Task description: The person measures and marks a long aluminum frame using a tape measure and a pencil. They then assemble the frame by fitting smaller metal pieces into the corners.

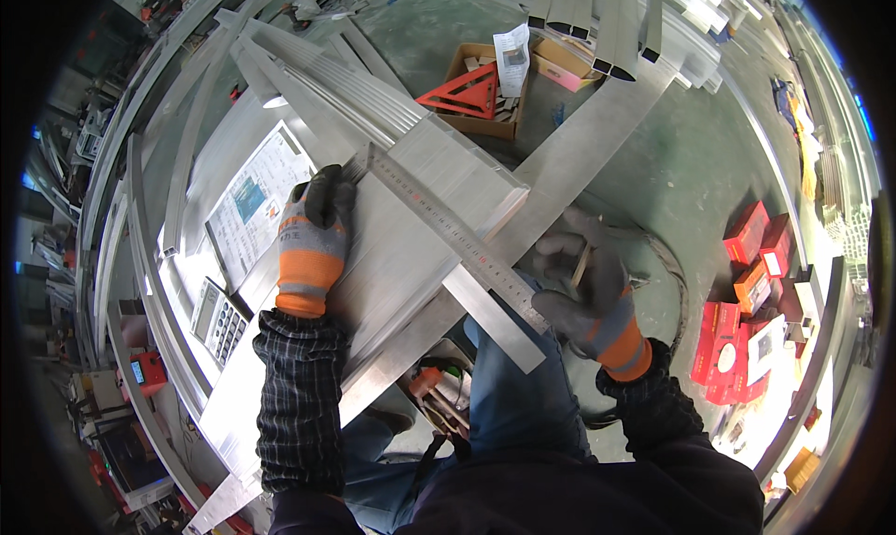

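A long steel ruler (439, 219) lies slantwise across pale aluminium profiles (453, 166). My left hand (315, 241), in a grey and orange glove, is closed at the ruler's far left end, its dark fingertips pressed on it. My right hand (593, 288), gloved alike, is beside the near right end, with a thin tan pencil (581, 266) between its curled fingers. Under the ruler's near part, a narrow aluminium strip (499, 322) sticks out toward my knee. Whether the right fingers touch the ruler, I cannot tell.
Left of the profiles are a printed sheet (257, 194) and a calculator (217, 320). Beyond stands a cardboard box (476, 124) with a red triangular frame (464, 91) in it. Red boxes (723, 348) are stacked at right. Long metal profiles (616, 26) jut in at the far side.
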A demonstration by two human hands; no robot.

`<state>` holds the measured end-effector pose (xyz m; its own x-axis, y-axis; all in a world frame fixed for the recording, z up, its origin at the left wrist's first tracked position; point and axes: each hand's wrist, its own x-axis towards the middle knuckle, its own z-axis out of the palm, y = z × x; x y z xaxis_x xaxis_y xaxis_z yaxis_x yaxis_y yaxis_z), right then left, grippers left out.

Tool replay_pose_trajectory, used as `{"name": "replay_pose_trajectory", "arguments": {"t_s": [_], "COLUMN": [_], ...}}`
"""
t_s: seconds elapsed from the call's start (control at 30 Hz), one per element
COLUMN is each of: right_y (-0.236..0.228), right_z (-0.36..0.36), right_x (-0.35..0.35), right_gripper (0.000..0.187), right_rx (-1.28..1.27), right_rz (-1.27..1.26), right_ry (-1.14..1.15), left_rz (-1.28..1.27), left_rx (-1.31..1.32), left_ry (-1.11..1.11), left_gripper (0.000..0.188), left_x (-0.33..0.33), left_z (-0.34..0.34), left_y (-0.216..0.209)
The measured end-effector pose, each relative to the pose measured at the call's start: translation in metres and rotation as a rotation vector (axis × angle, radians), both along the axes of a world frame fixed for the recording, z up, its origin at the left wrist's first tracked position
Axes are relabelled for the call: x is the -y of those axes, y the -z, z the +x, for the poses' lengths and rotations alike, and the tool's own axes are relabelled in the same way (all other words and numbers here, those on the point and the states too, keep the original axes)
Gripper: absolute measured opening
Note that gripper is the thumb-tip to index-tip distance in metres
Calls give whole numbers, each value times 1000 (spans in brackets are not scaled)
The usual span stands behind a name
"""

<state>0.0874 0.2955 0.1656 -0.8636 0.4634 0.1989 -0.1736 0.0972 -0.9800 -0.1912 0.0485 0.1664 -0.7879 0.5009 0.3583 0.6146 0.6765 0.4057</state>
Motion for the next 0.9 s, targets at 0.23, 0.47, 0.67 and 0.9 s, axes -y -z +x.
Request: {"name": "replay_pose_trajectory", "arguments": {"t_s": [0.23, 0.47, 0.67, 0.9], "right_y": [-9, -36, -12, 18], "right_z": [-28, -104, -163, -203], "right_x": [-42, -31, -26, -36], "right_gripper": [50, 27, 26, 40], "right_rx": [-93, -113, -264, -263], "right_rz": [170, 235, 535, 966], "right_ry": [-104, -64, -202, -271], "left_rz": [21, 30, 44, 24], "left_rx": [70, 56, 43, 33], "left_ry": [-31, -50, -11, 2], "left_gripper": [33, 34, 33, 32], "left_x": [-3, -2, -4, -3], "left_z": [5, 6, 6, 4], "left_y": [-8, -7, -7, -7]}}
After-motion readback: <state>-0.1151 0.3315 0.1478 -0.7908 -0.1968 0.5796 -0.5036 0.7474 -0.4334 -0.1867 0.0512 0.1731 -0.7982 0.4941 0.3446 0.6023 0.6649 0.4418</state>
